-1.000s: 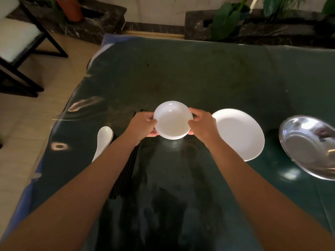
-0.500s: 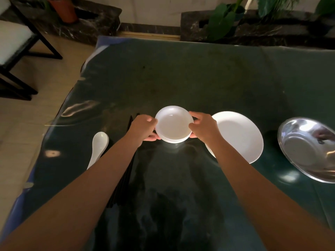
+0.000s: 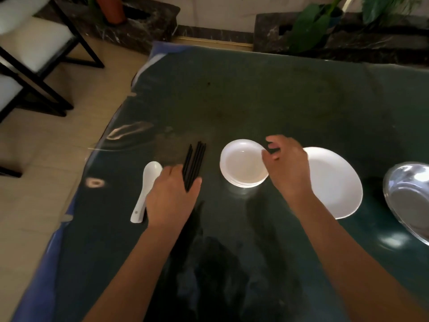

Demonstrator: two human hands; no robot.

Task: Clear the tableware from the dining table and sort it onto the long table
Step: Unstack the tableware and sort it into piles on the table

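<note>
The fingers of the left hand [image 3: 173,197] are curled down over a bundle of black chopsticks [image 3: 194,165], whose far ends fan out past the knuckles; whether the sticks are actually gripped or only covered cannot be told. The right hand [image 3: 286,169] is held loosely open, with nothing in it, its fingertips [image 3: 270,151] just at the rim of a stack of small white dishes [image 3: 242,162]; contact cannot be confirmed. A white ceramic soup spoon [image 3: 146,189] lies just beside the left hand, a large white plate [image 3: 334,182] is partly hidden under the right wrist, and a steel basin [image 3: 408,201] sits near the right edge of the glass-topped table [image 3: 255,101].

Several slips may be judged likely. If the chopsticks are closed on unevenly, one could roll free on the slick glass. The spoon could be knocked towards the table edge by the left wrist. The stacked dishes could be nudged askew if the rim is caught by a careless finger.
</note>
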